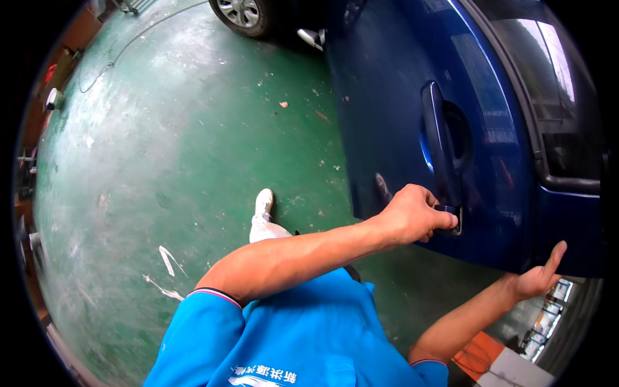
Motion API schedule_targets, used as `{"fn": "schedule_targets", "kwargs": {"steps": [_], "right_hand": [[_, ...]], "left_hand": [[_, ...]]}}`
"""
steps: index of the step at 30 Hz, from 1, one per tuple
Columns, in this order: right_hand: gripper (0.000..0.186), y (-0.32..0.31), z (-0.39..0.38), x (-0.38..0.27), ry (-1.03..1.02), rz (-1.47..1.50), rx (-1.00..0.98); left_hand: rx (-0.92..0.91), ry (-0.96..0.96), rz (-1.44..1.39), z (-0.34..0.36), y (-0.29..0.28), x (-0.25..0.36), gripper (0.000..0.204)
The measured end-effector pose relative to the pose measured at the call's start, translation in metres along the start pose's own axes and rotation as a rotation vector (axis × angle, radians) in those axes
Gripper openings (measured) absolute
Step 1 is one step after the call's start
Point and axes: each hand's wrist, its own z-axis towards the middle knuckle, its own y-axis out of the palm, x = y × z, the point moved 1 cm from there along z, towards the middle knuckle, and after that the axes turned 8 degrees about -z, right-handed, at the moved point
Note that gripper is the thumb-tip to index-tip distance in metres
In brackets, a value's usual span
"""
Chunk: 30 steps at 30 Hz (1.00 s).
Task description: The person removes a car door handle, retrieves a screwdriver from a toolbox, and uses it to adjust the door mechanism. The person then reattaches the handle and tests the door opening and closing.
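A dark blue car door (393,129) fills the right side of the view, with a long blue door handle (437,138) on its outer face. At the handle's near end, my left hand (414,216) is closed in a pinch on a small dark blue handle end cap (446,209). A small opening with a light rim shows beside the thumb. My right hand (538,278) is at the door's near edge, with a digit stretched upward. The door edge hides part of this hand, and I see nothing held in it.
A green floor (213,142) with white marks and scraps lies to the left. Beyond the door is a car wheel (244,13). A thin hose or cable (129,48) runs along the floor at the far left. An orange and grey surface (480,353) shows at lower right.
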Motion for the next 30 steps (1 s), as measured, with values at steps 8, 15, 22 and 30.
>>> {"fn": "schedule_targets", "kwargs": {"steps": [8, 15, 22, 30], "right_hand": [[0.041, -0.015, 0.007, 0.009, -0.009, -0.024, 0.027], [0.042, -0.009, 0.003, 0.006, 0.006, 0.036, -0.049], [0.043, 0.008, -0.006, -0.011, 0.114, 0.163, -0.061], [0.041, 0.014, -0.004, -0.014, 0.069, 0.241, -0.073]], "left_hand": [[-0.078, -0.034, 0.029, 0.005, -0.008, -0.001, 0.059], [-0.019, -0.025, 0.041, 0.004, 0.001, -0.003, 0.061], [0.06, 0.023, -0.049, 0.0, 0.019, -0.005, 0.056], [0.133, 0.053, -0.07, -0.009, 0.033, -0.009, 0.044]]}}
